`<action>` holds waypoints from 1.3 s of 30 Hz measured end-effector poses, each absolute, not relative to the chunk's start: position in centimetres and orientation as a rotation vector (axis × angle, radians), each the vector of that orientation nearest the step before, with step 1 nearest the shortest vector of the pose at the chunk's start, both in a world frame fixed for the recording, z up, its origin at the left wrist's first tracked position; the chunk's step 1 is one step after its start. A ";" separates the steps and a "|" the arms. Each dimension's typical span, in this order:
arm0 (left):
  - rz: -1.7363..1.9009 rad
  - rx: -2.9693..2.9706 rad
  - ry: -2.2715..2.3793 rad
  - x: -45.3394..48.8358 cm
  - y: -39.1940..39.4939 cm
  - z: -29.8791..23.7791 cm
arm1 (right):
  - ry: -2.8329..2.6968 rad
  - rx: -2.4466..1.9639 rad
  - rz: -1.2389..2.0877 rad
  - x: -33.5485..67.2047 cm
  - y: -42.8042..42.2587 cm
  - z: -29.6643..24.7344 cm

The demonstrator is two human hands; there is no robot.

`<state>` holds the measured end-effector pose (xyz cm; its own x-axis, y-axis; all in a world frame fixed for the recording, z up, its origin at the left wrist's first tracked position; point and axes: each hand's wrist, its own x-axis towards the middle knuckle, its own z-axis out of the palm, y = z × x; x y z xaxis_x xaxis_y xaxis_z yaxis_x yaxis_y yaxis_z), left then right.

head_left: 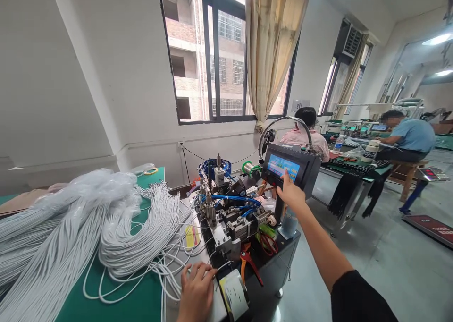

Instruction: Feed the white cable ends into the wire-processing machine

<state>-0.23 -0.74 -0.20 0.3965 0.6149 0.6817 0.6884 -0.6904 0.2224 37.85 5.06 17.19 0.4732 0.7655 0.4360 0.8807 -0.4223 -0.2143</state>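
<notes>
My left hand [197, 286] rests at the front of the bench machine, fingers curled and closed on a white cable [223, 265] that runs from the fingertips toward the machine [230, 223]. My right hand [292, 194] reaches to the touchscreen [283, 167], its index finger stretched out onto the lit blue display and nothing held. To the left lies a big coiled bundle of white cables [141, 241]. Beside my left hand stands a roll with a pale label [234, 293]. Orange-handled pliers [244, 265] lie just behind that roll.
Plastic wrap [102, 185] covers more white cables on the green table mat [141, 303]. A solder wire spool [250, 169] and a plastic cup [289, 225] sit by the screen. Two people work at benches on the right, near black cables [343, 194].
</notes>
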 end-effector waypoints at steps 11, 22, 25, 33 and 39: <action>-1.145 -2.585 -1.159 -0.7 -1.1 0.4 | -1.319 -2.341 -0.210 37.0 8.5 20.3; -1.243 -2.673 -1.226 -0.4 -1.1 0.6 | -2.093 -1.812 -0.009 31.1 -0.4 14.0; -1.273 -2.674 -1.266 -0.3 -1.1 0.8 | -2.215 -1.744 0.182 29.9 -3.3 11.9; -1.246 -2.656 -1.368 -1.0 -1.2 2.1 | -2.379 -1.360 0.331 22.9 -7.3 4.6; -0.971 -2.390 -1.715 -4.4 3.2 3.9 | -2.304 -1.128 0.345 18.0 -7.4 1.5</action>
